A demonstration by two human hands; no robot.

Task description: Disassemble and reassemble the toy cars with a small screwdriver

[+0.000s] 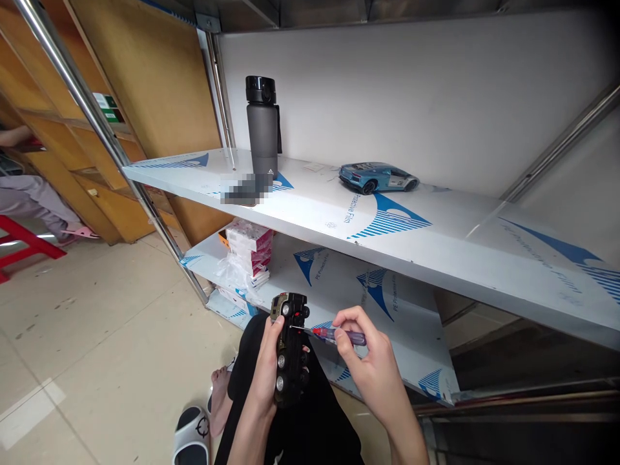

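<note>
My left hand (266, 355) is closed around a dark toy truck (290, 361), tipped so that its underside and several wheels face up and to the right. In my right hand (371, 349) is a screwdriver (339, 335) with a translucent purple and red handle, pinched between thumb and fingers. Its thin metal shaft points left, and the tip meets the truck's underside near the front wheels. Whether the tip sits in a screw is too small to tell. Both hands are above my lap, in front of the shelf.
A film-covered metal shelf (310, 200) carries a black water bottle (262, 129), a blurred-out item (247, 189) and a blue toy car (378, 177). Stacked boxes (249, 248) sit on the lower level. At left are a red stool (26, 242) and another person's leg (31, 200). A slipper (192, 436) lies on the floor.
</note>
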